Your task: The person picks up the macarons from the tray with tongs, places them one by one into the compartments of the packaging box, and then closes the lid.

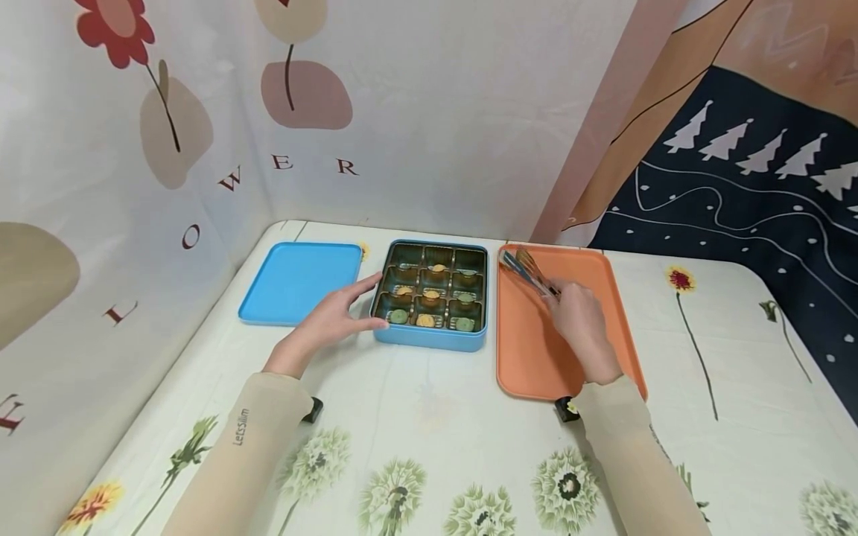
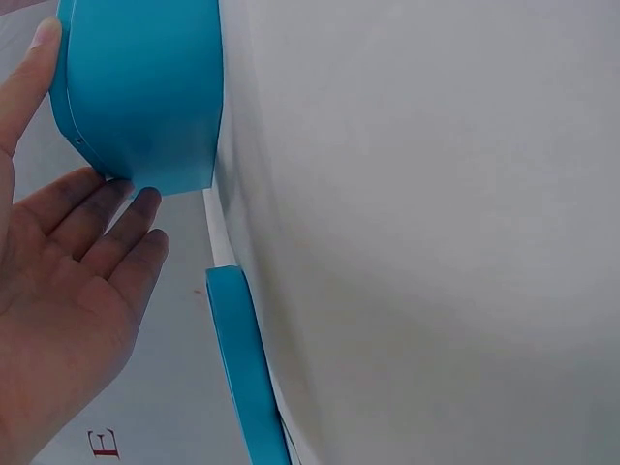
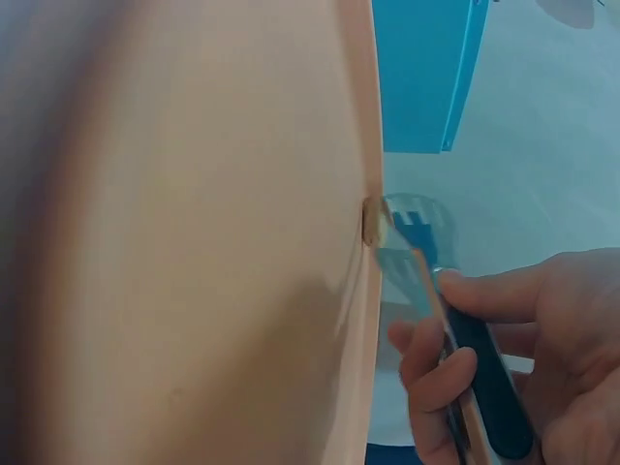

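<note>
A blue box (image 1: 429, 339) stands in the middle of the table, with a dark gold divided insert holding several yellow and green round pieces. Straight, spread fingers of my left hand (image 1: 335, 316) touch its left side, thumb near the front corner; the left wrist view shows the fingertips against the box wall (image 2: 145, 97). My right hand (image 1: 578, 320) grips serving tongs (image 1: 528, 275) over the far left part of the orange tray (image 1: 536, 365). The right wrist view shows a fork-shaped tip, a clear rounded tip and a dark handle (image 3: 489, 387). Beside the tips is a small tan piece (image 3: 371, 221) at the tray.
A flat blue lid (image 1: 302, 279) lies on the table left of the box. The floral tablecloth (image 1: 429, 432) stretches in front of box and tray. Printed fabric (image 1: 429, 149) hangs right behind the table and along its left side.
</note>
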Motion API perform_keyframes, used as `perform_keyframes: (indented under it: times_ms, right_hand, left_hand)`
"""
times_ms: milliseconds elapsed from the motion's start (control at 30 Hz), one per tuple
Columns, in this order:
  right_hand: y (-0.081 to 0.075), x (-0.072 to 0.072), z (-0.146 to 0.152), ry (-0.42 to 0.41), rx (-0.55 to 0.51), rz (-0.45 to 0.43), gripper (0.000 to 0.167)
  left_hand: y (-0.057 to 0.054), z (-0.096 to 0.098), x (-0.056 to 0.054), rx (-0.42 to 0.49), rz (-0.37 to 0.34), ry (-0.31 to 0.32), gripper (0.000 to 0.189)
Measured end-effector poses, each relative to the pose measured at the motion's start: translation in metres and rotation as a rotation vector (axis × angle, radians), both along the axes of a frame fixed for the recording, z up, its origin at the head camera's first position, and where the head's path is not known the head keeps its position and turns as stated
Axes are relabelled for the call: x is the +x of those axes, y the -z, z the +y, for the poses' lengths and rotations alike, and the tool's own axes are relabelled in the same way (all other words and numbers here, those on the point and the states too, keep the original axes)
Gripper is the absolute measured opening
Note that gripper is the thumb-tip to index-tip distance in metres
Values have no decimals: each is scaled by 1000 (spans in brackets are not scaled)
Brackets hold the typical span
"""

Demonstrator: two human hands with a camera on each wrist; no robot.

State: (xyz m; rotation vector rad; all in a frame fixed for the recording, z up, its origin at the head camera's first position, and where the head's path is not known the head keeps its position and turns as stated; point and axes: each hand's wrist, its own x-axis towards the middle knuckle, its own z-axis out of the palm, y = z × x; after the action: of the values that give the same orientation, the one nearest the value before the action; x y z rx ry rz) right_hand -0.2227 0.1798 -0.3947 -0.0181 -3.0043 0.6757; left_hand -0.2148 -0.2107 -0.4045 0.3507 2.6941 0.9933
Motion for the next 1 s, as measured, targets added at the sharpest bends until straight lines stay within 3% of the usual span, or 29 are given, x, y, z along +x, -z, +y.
perform_keyframes:
  times_ms: [133,600,1000]
  right_hand:
    - [0,0,-1,6,10,-30,31]
    - [0,4,2,24,-19,9,30]
    - [-14,5,-4,23,-73,66,30]
  left_hand:
    - [-1,0,0,-4,0,2,98]
    - [-2,0,0,5,-6,3,98]
    - [-2,0,0,8,-3,2,99]
